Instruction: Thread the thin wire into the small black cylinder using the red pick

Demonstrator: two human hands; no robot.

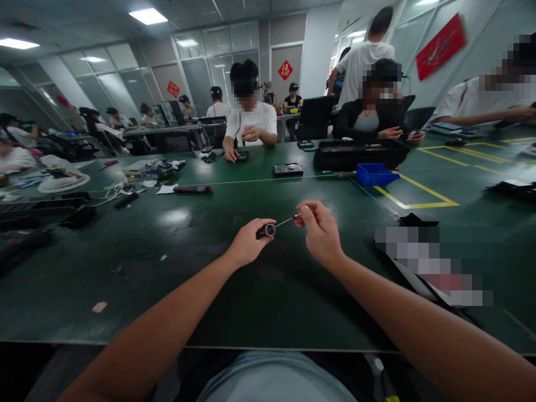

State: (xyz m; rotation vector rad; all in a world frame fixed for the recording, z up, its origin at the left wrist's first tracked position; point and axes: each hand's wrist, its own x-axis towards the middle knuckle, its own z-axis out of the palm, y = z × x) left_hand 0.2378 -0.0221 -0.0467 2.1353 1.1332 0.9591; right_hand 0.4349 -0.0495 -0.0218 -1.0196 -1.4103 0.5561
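My left hand (248, 244) is closed around a small dark cylinder (270, 229) with a silvery ring at its end; what kind of thing it is, I cannot make out. Between the thumb and fingers of my right hand (320, 230) is a thin screwdriver (285, 221), its handle end reddish and mostly hidden. The thin metal shaft points left, and its tip reaches the ringed end of the cylinder. Whether the tip touches it or sits inside, I cannot tell. Both hands are held above the green table (234, 301).
Ahead lie a hard drive (288, 170), a long black housing (360, 155) and a blue tray (376, 174). A marker-like tool (192, 190) and cables (113, 192) are to the left. At right rests a blurred sheet (422, 268). A person (251, 120) works opposite.
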